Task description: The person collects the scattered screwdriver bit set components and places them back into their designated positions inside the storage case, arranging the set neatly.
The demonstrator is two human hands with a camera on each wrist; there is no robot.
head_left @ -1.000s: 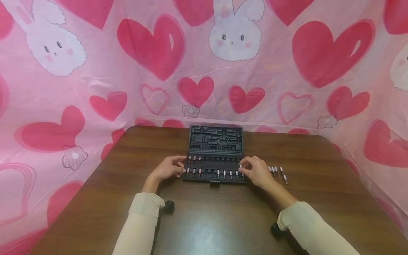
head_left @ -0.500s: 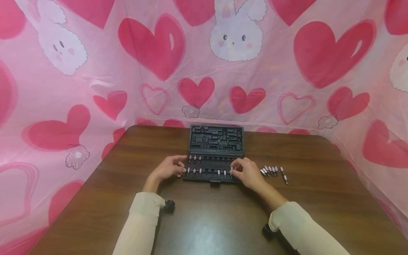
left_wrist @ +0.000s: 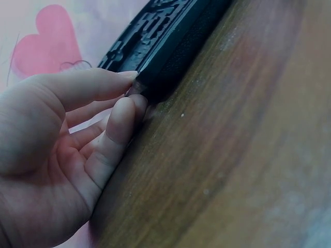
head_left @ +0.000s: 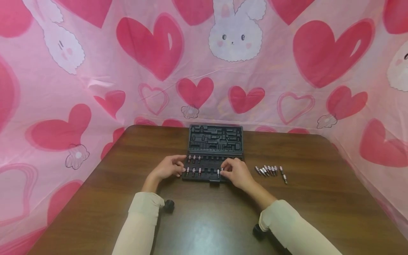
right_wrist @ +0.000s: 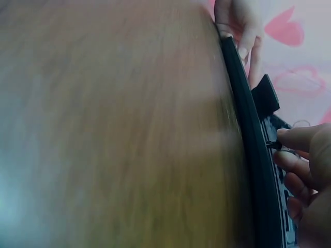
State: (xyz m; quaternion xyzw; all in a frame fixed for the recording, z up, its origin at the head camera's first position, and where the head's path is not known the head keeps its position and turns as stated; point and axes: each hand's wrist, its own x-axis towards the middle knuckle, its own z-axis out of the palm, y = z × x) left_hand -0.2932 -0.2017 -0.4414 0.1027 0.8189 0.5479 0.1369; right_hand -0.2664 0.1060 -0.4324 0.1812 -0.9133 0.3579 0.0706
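An open black socket case [head_left: 215, 140] lies on the table, its lid tilted back. My left hand [head_left: 169, 167] holds the case's left end, and the left wrist view shows the fingertips [left_wrist: 124, 77] at a case corner. In the front row, my right hand [head_left: 236, 173] pinches a small bit socket [right_wrist: 272, 145] between thumb and forefinger. To its left in that row stands a silver bit socket [head_left: 218, 172]. Reddish bit sockets [head_left: 193, 171] stand in the left part of both rows. The right hand hides the right part of the front row.
Several loose bit sockets [head_left: 269, 170] lie on the wooden table [head_left: 204, 219] right of the case, with one [head_left: 284, 179] nearer the front. A pink curtain with hearts [head_left: 194, 90] hangs behind the table's back edge.
My right hand has moved left along the front row, from its right end toward the middle. More of the loose bit sockets show behind it. The left hand stays in place.
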